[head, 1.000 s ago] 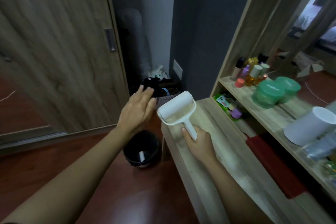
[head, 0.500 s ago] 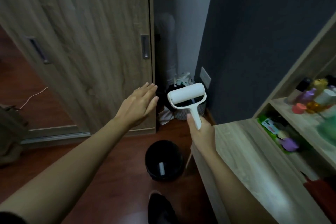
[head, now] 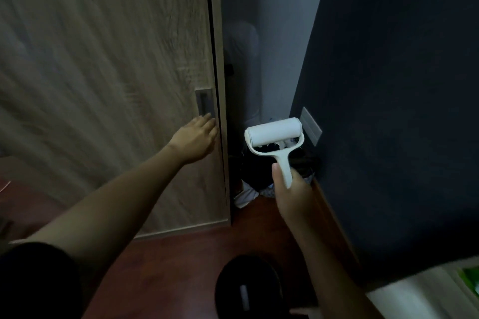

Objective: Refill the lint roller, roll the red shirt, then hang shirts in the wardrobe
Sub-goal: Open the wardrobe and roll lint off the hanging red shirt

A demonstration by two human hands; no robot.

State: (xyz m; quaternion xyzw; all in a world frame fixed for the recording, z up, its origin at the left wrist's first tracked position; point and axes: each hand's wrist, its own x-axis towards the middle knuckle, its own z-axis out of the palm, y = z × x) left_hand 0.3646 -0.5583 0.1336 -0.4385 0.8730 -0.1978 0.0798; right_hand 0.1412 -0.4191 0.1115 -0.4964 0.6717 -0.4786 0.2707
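My right hand (head: 291,193) grips the handle of the white lint roller (head: 274,136), holding it upright with its white roll on top, in front of the dark wall. My left hand (head: 195,138) is stretched out with straight fingers, its fingertips at the lower end of the recessed handle (head: 204,102) on the wooden wardrobe door (head: 103,72). The door looks closed. No shirt shows in this view.
A black waste bin (head: 248,290) stands on the red-brown floor near my feet. A dark basket with clothes (head: 261,176) sits in the corner behind the roller. A wall socket (head: 311,125) is on the dark wall. The wooden desk's corner (head: 425,298) shows at bottom right.
I have turned left, away from the desk and shelves, toward the wardrobe. My left hand has reached forward to the door's recessed handle. My right hand still carries the roller.
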